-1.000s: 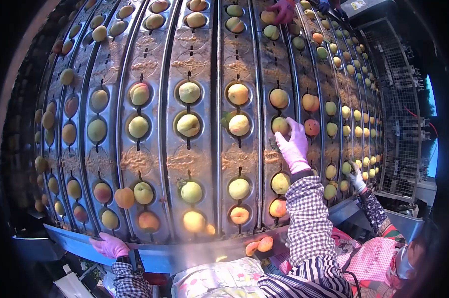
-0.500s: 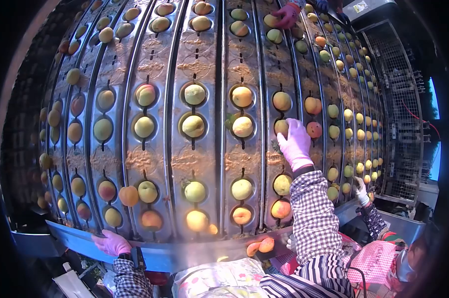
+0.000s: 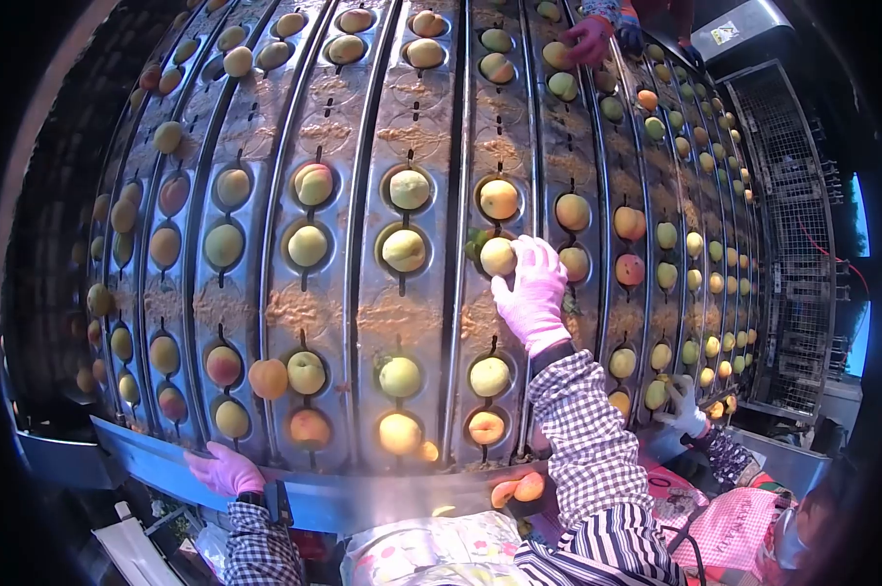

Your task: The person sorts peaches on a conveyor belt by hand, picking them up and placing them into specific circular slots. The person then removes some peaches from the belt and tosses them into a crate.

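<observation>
Pink-gloved right hand [image 3: 536, 291] is out over the middle of the metal conveyor [image 3: 365, 396], fingers half curled, thumb and fingertips against a yellow peach [image 3: 497, 257]; that peach sits in the nearer cup of its pair, a green leafy bit [image 3: 475, 244] just left of it, and tbh I can't tell if it's actually gripped; left hand [image 3: 226, 472] hangs out at the near edge, towards the left corner, fingers loosely spread and holding nothing I can see, by the metal ledge [image 3: 314, 503]; couple of orange peach pieces [image 3: 530, 486] lie along that same edge, and a co-worker's white-gloved hand [image 3: 688, 412] is near the right corner.
</observation>
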{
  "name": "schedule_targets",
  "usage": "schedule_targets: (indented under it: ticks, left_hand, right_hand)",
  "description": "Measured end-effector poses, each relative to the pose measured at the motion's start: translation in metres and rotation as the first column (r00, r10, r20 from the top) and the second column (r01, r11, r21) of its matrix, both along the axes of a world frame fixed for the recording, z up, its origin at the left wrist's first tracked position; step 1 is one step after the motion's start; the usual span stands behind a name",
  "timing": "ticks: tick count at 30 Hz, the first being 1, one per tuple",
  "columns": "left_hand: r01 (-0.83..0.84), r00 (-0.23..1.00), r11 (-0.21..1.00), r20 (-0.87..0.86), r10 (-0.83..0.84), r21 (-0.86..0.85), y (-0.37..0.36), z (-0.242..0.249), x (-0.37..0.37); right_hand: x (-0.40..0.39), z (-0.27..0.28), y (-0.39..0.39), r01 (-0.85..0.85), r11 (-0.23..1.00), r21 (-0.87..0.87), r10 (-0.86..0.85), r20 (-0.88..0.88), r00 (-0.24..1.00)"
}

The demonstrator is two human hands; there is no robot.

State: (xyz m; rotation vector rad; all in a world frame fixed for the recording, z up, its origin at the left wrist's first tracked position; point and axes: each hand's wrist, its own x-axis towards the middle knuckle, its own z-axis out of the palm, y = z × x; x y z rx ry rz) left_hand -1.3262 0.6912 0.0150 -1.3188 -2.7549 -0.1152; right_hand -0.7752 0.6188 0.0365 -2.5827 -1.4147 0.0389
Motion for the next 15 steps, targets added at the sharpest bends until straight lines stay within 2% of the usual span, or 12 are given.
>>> schedule_targets:
  ticks: [3,6,10,12,14,15]
  left_hand:
    - [0.003,1.0,1.0,0.006,-0.004,0.029,0.0,0.002,0.003]
    - [0.017,1.0,1.0,-0.012,-0.017,0.019,-0.001,-0.002,-0.002]
    - [0.019,1.0,0.999,-0.009,-0.018,0.027,-0.003,-0.006,-0.006]
    - [0.017,1.0,0.999,0.009,-0.018,0.04,-0.001,-0.006,-0.005]
    - [-0.005,1.0,0.999,0.023,0.004,0.033,-0.001,-0.004,0.0]
    - [-0.012,1.0,1.0,0.015,0.011,0.023,-0.001,-0.003,0.001]
  right_hand:
    - [0.0,0.011,0.005,-0.025,0.999,0.021,0.025,0.027,0.999]
    - [0.004,0.016,0.012,0.011,1.0,-0.007,-0.011,-0.122,0.993]
    - [-0.004,0.015,0.012,-0.072,0.996,0.058,0.074,-0.048,0.996]
    - [-0.006,0.02,0.017,-0.063,0.997,0.037,0.064,-0.026,0.998]
    - [-0.001,0.039,0.027,-0.01,0.998,-0.069,0.002,-0.12,0.993]
    - [0.006,0.038,0.03,0.028,1.0,-0.002,-0.028,-0.168,0.985]
